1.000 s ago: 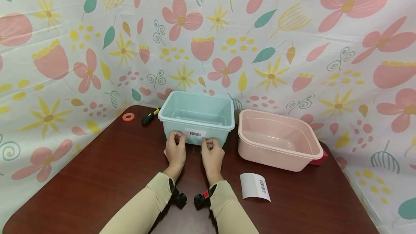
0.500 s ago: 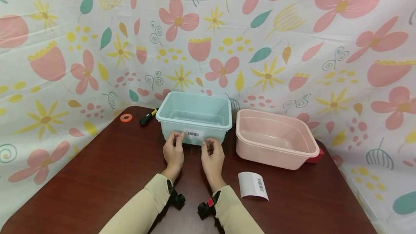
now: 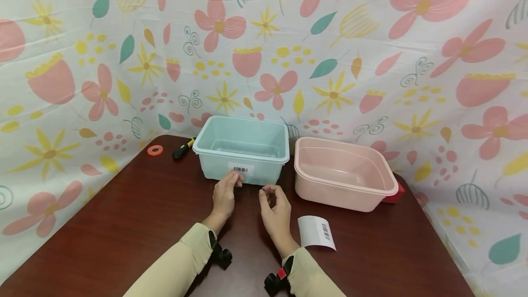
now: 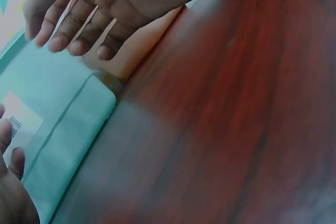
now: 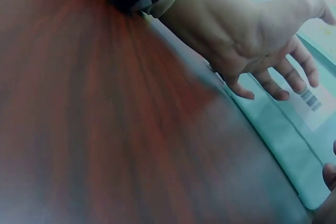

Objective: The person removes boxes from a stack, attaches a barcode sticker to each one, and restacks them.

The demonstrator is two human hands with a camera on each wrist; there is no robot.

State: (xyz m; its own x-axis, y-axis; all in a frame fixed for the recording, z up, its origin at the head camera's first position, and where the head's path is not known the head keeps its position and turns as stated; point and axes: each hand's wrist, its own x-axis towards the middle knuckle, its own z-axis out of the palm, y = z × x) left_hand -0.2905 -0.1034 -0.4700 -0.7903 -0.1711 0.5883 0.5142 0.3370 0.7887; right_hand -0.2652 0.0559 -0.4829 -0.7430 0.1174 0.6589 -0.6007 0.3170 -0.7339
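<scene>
A light blue plastic bin (image 3: 243, 145) carries a white barcode label (image 3: 246, 169) on its front wall. At the label's lower left is my left hand (image 3: 224, 197), its fingers loosely bent and holding nothing; whether a fingertip touches the bin cannot be told. My right hand (image 3: 275, 212) hovers above the table in front of the bin, fingers relaxed and nothing in them. In the left wrist view the right hand (image 4: 115, 9) appears above the bin's corner. The right wrist view shows the left hand (image 5: 236, 30) with spread fingers in front of the label (image 5: 315, 100).
To the right stands a pink bin (image 3: 342, 191), with a red object (image 3: 393, 195) partly hidden behind it. A curled white sheet (image 3: 316, 232) with a barcode label lies on the table (image 3: 123, 233). An orange tape roll (image 3: 155, 150) and a black-and-yellow handled tool (image 3: 183, 148) lie back left.
Both hands have come away from the label's lower edge. The right hand has drawn back toward the person and right; the left fingers have moved onto the label's lower left.
</scene>
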